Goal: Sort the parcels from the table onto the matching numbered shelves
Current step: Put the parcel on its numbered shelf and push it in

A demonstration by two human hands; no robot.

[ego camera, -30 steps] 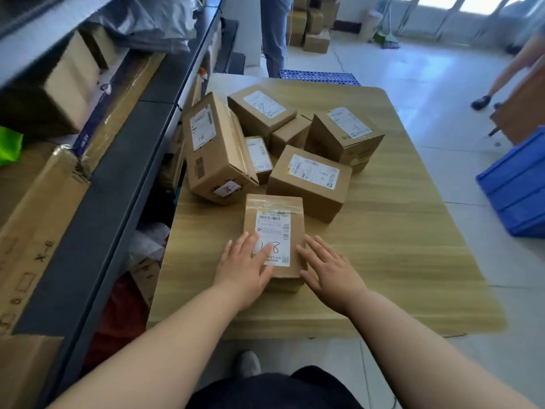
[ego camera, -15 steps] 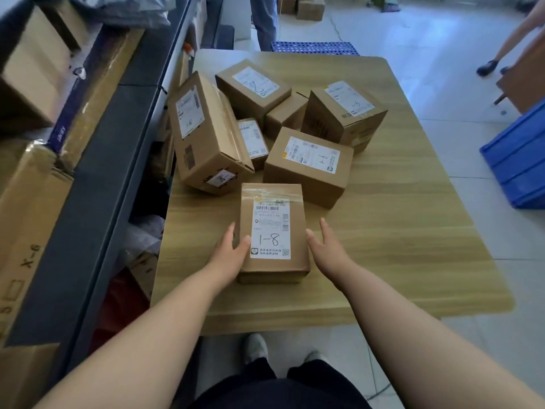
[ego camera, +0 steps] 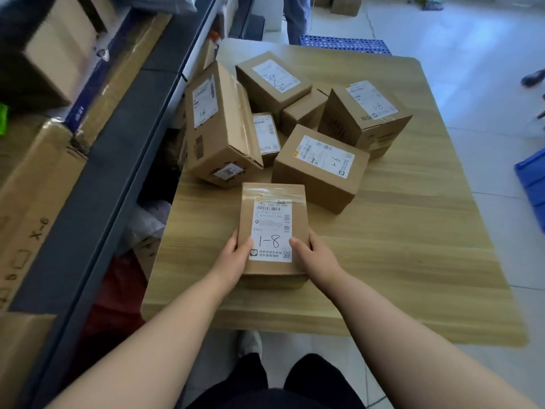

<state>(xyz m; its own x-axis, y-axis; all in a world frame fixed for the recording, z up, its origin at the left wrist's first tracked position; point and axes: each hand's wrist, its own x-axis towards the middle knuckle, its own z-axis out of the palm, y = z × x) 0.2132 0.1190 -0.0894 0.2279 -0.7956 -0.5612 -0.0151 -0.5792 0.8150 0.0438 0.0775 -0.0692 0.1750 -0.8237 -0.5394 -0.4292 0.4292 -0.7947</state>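
A small cardboard parcel (ego camera: 272, 208) with a white label marked "1-8" lies near the front of the wooden table (ego camera: 413, 246). My left hand (ego camera: 234, 259) grips its left side, thumb on the label. My right hand (ego camera: 314, 255) grips its right side, thumb on top. Behind it lie several more parcels: a box marked "1-6" (ego camera: 321, 169), another labelled box (ego camera: 365, 119) at the right, a tall tilted box (ego camera: 218, 125) at the left, and a box (ego camera: 272, 79) at the back.
A dark metal shelf unit (ego camera: 97, 172) runs along the left, holding large cartons (ego camera: 26, 196). A blue crate (ego camera: 532, 184) stands on the floor at the right, a blue pallet (ego camera: 345, 44) beyond the table. A person's legs (ego camera: 295, 16) stand at the far end.
My hands went from lying flat on top of the 1-8 parcel to clasping its two sides with thumbs on top. The parcel sits slightly nearer to me.
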